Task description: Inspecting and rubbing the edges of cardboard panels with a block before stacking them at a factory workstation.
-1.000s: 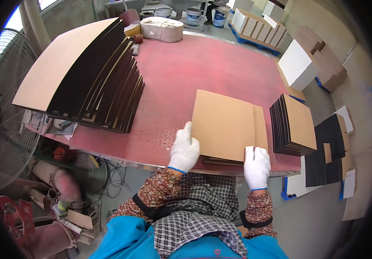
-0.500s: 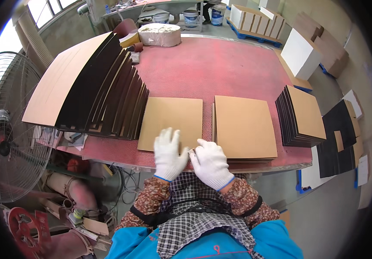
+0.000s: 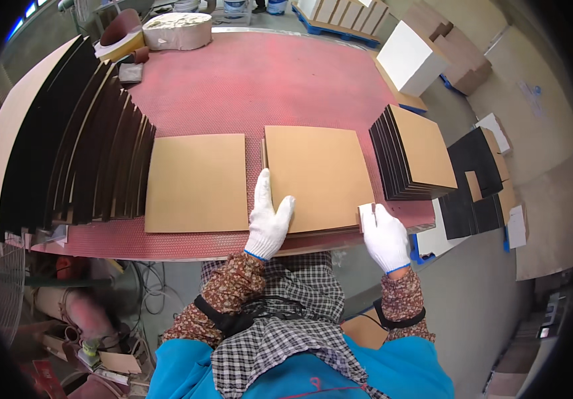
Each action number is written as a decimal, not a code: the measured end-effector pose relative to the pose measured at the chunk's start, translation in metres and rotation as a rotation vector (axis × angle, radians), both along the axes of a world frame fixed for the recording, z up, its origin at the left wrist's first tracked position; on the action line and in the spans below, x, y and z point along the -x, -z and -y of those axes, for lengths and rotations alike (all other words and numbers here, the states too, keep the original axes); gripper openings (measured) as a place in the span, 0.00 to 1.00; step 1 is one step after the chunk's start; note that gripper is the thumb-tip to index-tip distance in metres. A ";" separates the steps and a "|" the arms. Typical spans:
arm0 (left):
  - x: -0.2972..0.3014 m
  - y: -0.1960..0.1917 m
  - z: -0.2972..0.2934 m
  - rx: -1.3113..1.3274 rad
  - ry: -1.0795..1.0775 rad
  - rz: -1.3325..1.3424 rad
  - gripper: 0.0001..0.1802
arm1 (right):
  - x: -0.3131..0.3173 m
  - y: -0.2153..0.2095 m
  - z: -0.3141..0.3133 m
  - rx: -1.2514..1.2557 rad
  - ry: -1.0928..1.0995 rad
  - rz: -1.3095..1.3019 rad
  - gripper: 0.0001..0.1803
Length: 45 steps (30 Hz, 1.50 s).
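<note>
My left hand (image 3: pixel 270 218), in a white knit glove, lies along the left edge of the middle stack of tan boards (image 3: pixel 319 173). Its fingers are stretched out and the thumb rests apart on the top board. At that stack's near right corner, my gloved right hand (image 3: pixel 387 237) is closed around a small pale flat piece (image 3: pixel 366 214), whose kind I cannot make out. Left of the middle stack lies a single-looking tan board (image 3: pixel 197 183). A stack of black-edged boards (image 3: pixel 423 149) stands on the right.
A long row of dark-edged boards (image 3: pixel 67 146) leans upright at the left of the red mesh-topped table (image 3: pixel 260 73). A wrapped white roll (image 3: pixel 178 31) sits at the back left. Beyond the right edge are white blocks (image 3: pixel 411 58) and black boards (image 3: pixel 467 179) on pallets.
Both hands have moved right, from the left board to the middle stack. They have spread apart, the right one to the stack's near right corner. The view has shifted right.
</note>
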<state>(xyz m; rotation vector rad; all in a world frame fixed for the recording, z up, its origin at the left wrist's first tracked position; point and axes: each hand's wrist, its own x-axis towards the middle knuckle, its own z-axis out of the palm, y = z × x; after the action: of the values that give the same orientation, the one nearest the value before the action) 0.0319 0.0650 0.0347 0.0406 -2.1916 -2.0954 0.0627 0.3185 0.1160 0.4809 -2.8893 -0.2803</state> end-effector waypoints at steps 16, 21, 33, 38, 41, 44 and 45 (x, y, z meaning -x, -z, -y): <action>-0.006 0.028 0.008 -0.078 0.068 -0.157 0.41 | 0.056 0.022 0.020 0.207 0.097 0.035 0.15; -0.006 0.026 0.007 -0.099 0.067 -0.142 0.40 | 0.132 0.028 0.024 0.222 0.085 0.041 0.17; -0.004 0.035 0.006 -0.113 0.053 -0.174 0.40 | 0.147 0.033 0.011 -0.063 -0.214 -0.054 0.12; -0.004 0.036 0.006 -0.075 0.036 -0.201 0.40 | 0.048 -0.004 0.014 0.136 0.049 0.258 0.15; -0.005 0.038 0.007 -0.091 0.015 -0.203 0.40 | 0.020 -0.008 0.018 0.273 0.144 0.349 0.19; -0.003 0.042 0.005 -0.088 0.013 -0.220 0.40 | 0.013 -0.005 0.027 0.273 -0.050 0.205 0.16; -0.001 0.041 0.004 -0.070 0.014 -0.233 0.40 | 0.014 -0.002 0.032 0.271 -0.047 0.206 0.16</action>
<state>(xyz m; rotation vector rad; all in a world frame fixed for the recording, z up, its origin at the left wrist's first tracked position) 0.0334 0.0606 -0.0065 -0.2041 -1.9904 -2.0650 0.0482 0.2864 0.1183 0.5556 -3.0427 0.1774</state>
